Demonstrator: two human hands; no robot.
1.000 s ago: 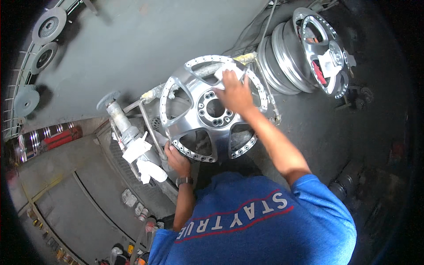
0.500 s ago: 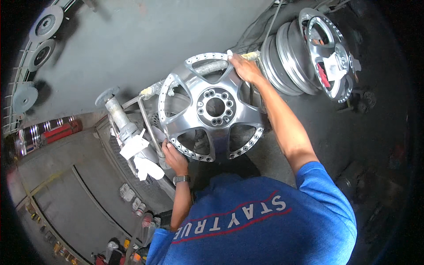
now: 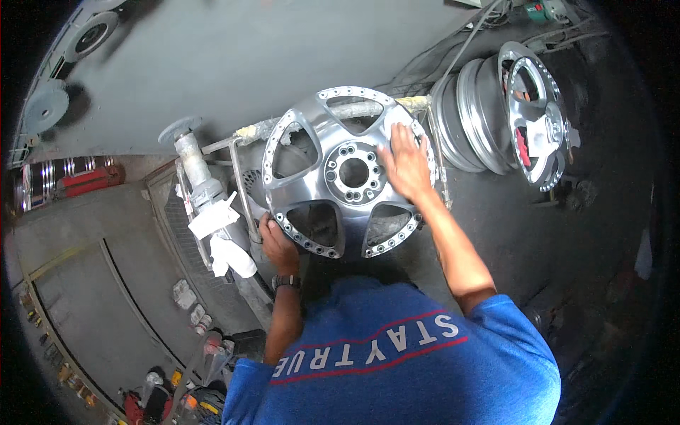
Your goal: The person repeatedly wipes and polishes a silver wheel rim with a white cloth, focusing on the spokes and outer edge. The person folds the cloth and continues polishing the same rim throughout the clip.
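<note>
A polished silver five-spoke wheel face [image 3: 363,195], with small bolts round its rim and a ring of holes round the open centre, rests on a metal stand before me. My left hand [image 3: 279,244] grips its lower left edge; the fingers behind the rim are partly hidden. Flat on the upper right spoke, beside the hub, lies my right hand [image 3: 409,161], fingers stretched out and slightly apart. A small whitish patch shows near those fingertips, too unclear to name.
To the left, an angle grinder [image 3: 205,191] with white cloths on it stands against a frame. On the right are silver wheel barrels [image 3: 478,113] and another spoked wheel face [image 3: 520,134]. Abrasive discs [image 3: 46,106] hang at upper left. Several bottles lie lower left.
My right hand has moved from the wheel face's top rim down onto the spoke beside the hub. The left hand keeps its hold on the edge. The view has shifted slightly.
</note>
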